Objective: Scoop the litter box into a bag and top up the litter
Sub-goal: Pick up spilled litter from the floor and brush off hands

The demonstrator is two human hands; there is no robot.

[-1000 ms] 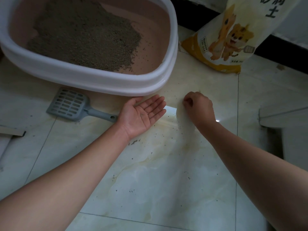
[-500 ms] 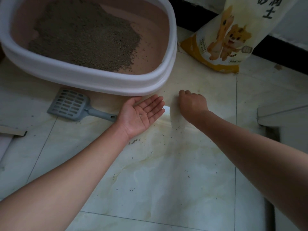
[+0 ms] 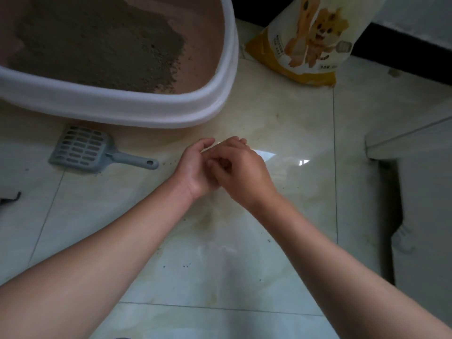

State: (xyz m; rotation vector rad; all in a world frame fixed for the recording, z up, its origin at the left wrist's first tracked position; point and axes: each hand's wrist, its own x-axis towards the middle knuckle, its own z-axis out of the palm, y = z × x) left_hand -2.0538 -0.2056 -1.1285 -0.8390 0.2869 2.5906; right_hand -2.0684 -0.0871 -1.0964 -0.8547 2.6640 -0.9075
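From the head view, the left hand (image 3: 195, 168) is lying cupped, palm up, just before the litter box (image 3: 146, 111), the right hand (image 3: 243, 173) is curling its fingers into it (pinching anything, I cannot tell), and any grains gathered there are likely risking a spill back onto the floor (image 3: 220, 265) while the scoop (image 3: 83, 149) is lying idle nearby.

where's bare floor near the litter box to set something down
Freest: the floor tile between the two forearms, on the near side of the left hand and right hand, with only stray grains. Also the stretch right of the hands, short of the litter bag. Crowded: the strip in front of the litter box, where the scoop lies.
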